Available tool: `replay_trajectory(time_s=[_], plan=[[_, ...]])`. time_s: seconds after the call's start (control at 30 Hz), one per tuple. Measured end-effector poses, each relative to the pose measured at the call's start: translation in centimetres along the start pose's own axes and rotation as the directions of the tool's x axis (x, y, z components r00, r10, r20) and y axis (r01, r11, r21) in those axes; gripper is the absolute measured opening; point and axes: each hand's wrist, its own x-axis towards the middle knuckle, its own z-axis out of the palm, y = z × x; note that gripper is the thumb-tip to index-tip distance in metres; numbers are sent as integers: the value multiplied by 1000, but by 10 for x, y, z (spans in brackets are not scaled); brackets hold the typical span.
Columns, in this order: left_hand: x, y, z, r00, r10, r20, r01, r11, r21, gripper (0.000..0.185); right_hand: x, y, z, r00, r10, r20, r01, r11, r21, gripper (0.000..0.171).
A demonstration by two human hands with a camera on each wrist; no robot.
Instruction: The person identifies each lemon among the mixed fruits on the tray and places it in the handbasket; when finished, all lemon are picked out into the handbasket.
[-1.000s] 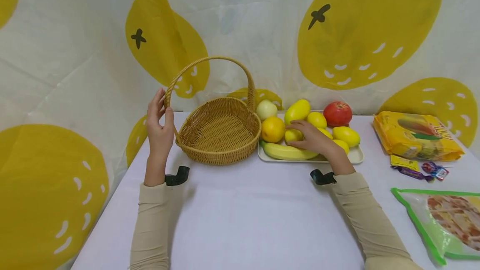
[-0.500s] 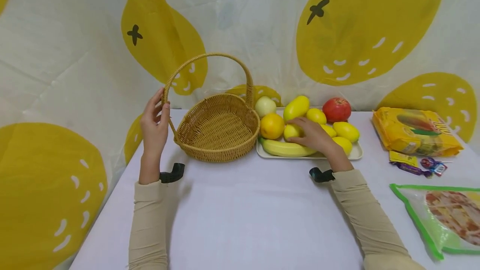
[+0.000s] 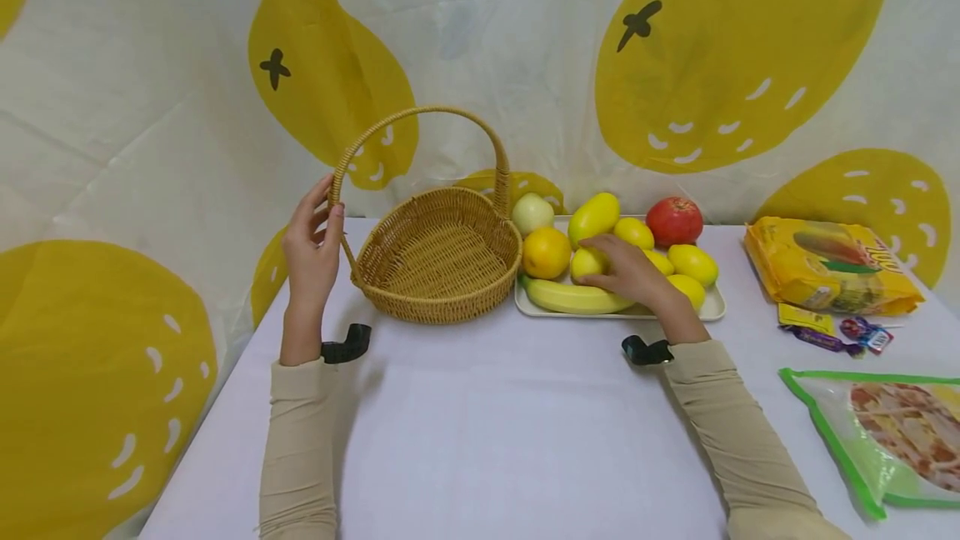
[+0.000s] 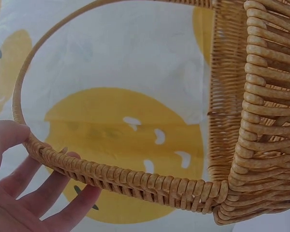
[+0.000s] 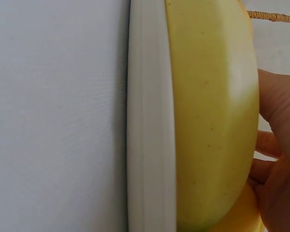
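A woven wicker basket [image 3: 438,313] with a tall arched handle stands at the middle left of the table. My left hand [image 3: 311,255] holds that handle low on its left side. In the left wrist view, the thumb and fingers lie on either side of the handle [image 4: 130,181]. Over the white tray [image 3: 711,308], my right hand [image 3: 633,275] grips a small yellow lemon [image 3: 586,264], thumb in front and fingers behind. A banana [image 3: 566,297] lies along the tray's front edge, below the thumb. It fills much of the right wrist view and hides the lemon there.
The tray also carries an orange [image 3: 546,253], a mango [image 3: 595,219], a red pomegranate [image 3: 674,221] and several lemons. A pale green round fruit [image 3: 532,214] sits at its back left. Rightward lie a yellow snack bag [image 3: 836,267], wrapped candies [image 3: 821,338] and a green-edged bag [image 3: 900,440].
My left hand has closed from beside the basket handle onto it. My right hand's fingers have settled round the lemon, which stays in its place on the tray.
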Motion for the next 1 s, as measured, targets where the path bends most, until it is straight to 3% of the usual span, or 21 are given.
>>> replay_trajectory(time_s=[0.23,0.3,0.47,0.57,0.7,1.0], plan=[[-6,32,-1,1000,0,14,0,1000,27,40,-2,0,-1,1000,2,18,-3,999,50,58],[-6,31,-1,1000,-3,17,3,1000,24,40,-2,0,-2,1000,5,16,-6,998,65,58],[-1,6,0,1000,0,16,0,1000,11,41,-4,0,-7,1000,22,1,-22,993,114,57],[-2,11,-1,1000,0,20,0,1000,11,41,-5,-1,-12,999,32,-14,-30,991,133,56],[-6,32,-2,1000,-2,26,1,1000,21,40,-6,-4,-16,999,9,-52,-1,989,145,55],[-5,30,-3,1000,0,27,0,1000,18,40,-4,-11,-18,984,-113,-139,132,982,134,53]])
